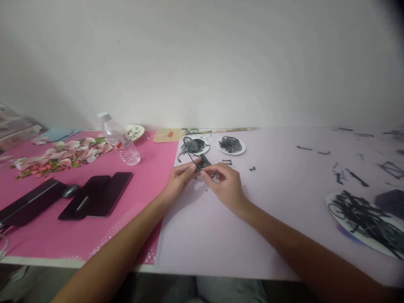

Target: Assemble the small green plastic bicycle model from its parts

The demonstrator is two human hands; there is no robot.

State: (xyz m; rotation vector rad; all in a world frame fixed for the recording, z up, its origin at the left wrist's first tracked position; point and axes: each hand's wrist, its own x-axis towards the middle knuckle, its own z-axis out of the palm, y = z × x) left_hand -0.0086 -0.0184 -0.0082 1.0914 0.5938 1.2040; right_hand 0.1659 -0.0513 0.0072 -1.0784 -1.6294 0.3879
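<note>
A small dark green model with a spoked wheel (190, 144), like a miniature bicycle, is held above the pale sheet. My left hand (181, 180) pinches its frame from the left, thumb and forefinger together. From the right, my right hand (225, 184) has its fingertips closed on the same model, close to the left fingertips. Just behind are two white plates of dark small parts, one (206, 150) partly behind the model and the other (243, 147) to its right. A small dark frame piece (227, 162) lies beyond my right hand.
On the left, the pink cover (145, 168) bears a tilted bottle (121, 143), artificial flowers (72, 152), phones (109, 195) and a black case (31, 202). At right, loose dark parts (356, 177) lie behind a plate piled with black pieces (366, 221). A wall rises behind.
</note>
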